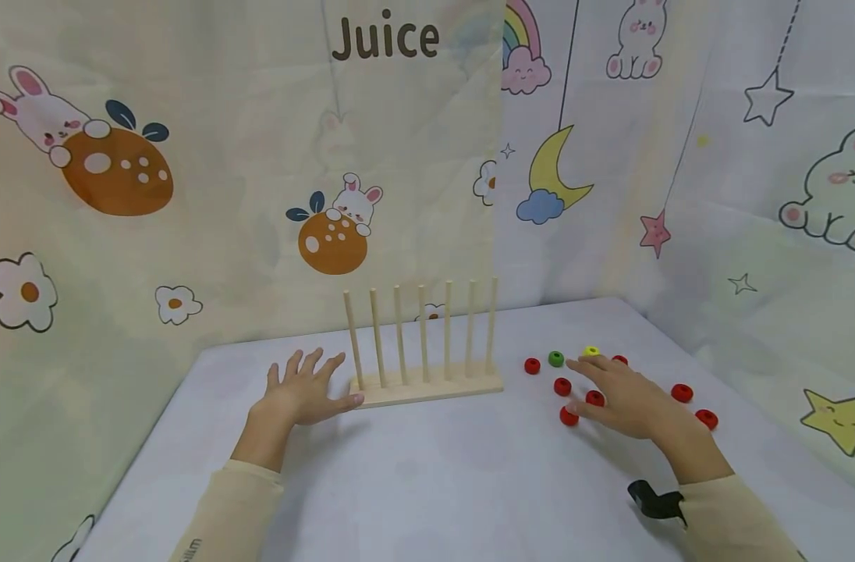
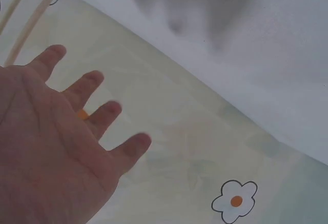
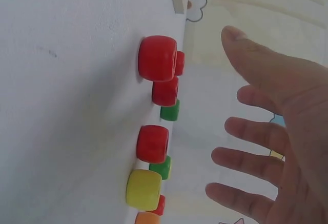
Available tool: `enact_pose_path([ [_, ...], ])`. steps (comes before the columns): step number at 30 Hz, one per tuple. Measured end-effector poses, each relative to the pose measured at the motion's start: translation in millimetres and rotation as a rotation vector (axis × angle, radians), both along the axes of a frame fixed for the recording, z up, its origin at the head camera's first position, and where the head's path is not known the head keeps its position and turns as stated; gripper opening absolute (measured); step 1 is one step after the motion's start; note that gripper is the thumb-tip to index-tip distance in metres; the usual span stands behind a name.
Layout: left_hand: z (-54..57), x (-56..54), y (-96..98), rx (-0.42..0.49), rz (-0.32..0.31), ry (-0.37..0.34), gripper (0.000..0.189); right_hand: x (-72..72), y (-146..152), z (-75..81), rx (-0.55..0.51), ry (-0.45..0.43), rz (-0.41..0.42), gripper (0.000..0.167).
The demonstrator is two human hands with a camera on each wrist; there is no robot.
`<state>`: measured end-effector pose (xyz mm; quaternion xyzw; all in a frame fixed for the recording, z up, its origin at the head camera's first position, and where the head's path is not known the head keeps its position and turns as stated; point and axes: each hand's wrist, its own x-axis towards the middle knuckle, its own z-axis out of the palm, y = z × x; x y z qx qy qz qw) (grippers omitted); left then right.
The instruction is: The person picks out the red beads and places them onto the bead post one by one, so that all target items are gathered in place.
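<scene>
A pale wooden rack with a row of several upright bare pegs stands toward the back of the table. My left hand hovers at its left end, fingers spread, the thumb tip overlapping the base's corner in the head view. Nothing lies in that palm in the left wrist view. Over a scatter of beads is my right hand, fingers extended and holding nothing. Around it lie red beads, a green bead and a yellow bead. The right wrist view shows another yellow bead and an orange bead below the hand.
The white table ends at a printed cloth backdrop behind and at both sides. Two red beads lie right of the right hand. A black strap piece sticks out by the right sleeve.
</scene>
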<state>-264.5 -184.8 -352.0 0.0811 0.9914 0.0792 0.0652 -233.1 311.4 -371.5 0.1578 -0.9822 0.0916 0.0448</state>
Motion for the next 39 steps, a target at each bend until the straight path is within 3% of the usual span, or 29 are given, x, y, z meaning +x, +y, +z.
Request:
enact_pose_path([
  [4,-0.2,-4.1,-2.7,0.021,-0.034,0.011,0.088,-0.8,-1,1.1,-0.061,-0.057,0.013,0.079],
  [9,-2.0,-9.2,-3.8,0.044,-0.026,-0.001,0.078,-0.8,-1,2.4,-0.099,-0.09,0.07,0.073],
  [19,-5.5,-16.9,-6.0,0.061,-0.094,-0.047,0.074,-4.2,-1,6.2,-0.162,-0.143,0.082,0.056],
  [25,-4.9,-18.2,-9.2,0.062,-0.097,-0.058,0.073,-11.2,-3,1.1,-0.186,-0.182,0.1,0.05],
  [34,-27.2,-20.0,-3.5,0.127,-0.067,-0.119,0.068,-1.2,-5,-13.9,-0.193,-0.273,0.084,0.046],
  [39,-29.4,-23.6,-4.3,0.135,-0.066,-0.109,0.061,-0.7,-8,-16.2,-0.205,-0.291,0.106,0.046],
])
